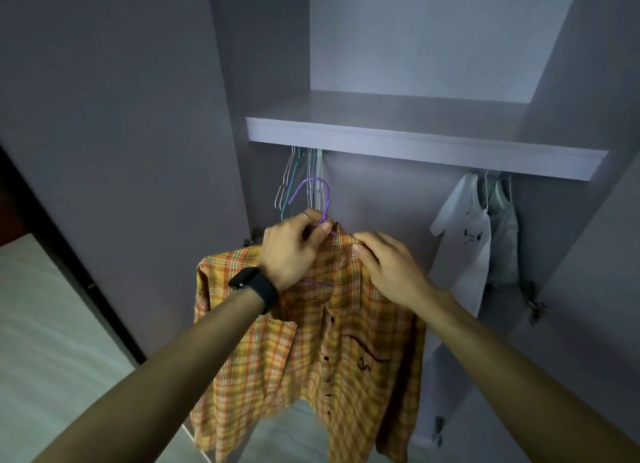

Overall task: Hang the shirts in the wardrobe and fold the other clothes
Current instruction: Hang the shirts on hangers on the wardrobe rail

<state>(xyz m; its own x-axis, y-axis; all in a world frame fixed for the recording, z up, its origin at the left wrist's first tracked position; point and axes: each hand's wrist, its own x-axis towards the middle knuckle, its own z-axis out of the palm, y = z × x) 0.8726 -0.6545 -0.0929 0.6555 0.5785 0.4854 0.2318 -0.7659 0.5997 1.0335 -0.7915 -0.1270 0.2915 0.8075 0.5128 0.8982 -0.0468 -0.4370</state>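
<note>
An orange and yellow plaid shirt hangs on a purple hanger in front of the open wardrobe. My left hand, with a ring and a black wristwatch, grips the hanger's neck just above the collar. My right hand pinches the shirt's collar on the right side. The hanger's hook is below the shelf, apart from the rail, which is hidden behind the shelf edge.
A grey shelf spans the wardrobe above. Several empty wire hangers hang at the left. A white printed shirt and a grey garment hang at the right. The wardrobe door stands open on the left.
</note>
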